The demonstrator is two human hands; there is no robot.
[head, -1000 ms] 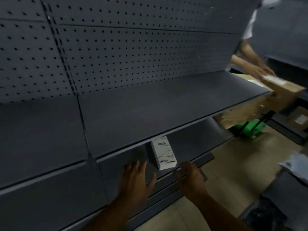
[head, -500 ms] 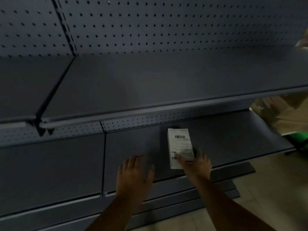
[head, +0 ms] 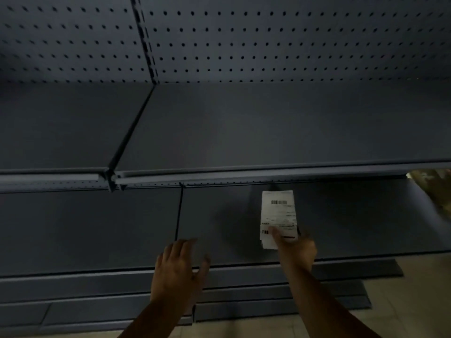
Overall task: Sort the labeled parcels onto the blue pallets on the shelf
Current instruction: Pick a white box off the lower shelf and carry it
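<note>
A small white parcel (head: 278, 213) with barcode labels lies on the lower dark grey shelf (head: 353, 215), right of centre. My right hand (head: 294, 246) holds its near end, thumb on the label and fingers around the parcel's right edge. My left hand (head: 180, 267) hovers with spread fingers over the shelf's front edge, to the left of the parcel and apart from it. No blue pallet is in view.
An upper grey shelf (head: 244, 125) runs across the view under a pegboard back wall (head: 268, 37). Brown cardboard boxes (head: 436, 189) show at the far right edge. Beige floor (head: 410, 301) lies at the lower right, below the shelf base.
The view swung left and down, so the other person and the boxes left the frame. My right hand reached the white parcel and took hold of its near end.
</note>
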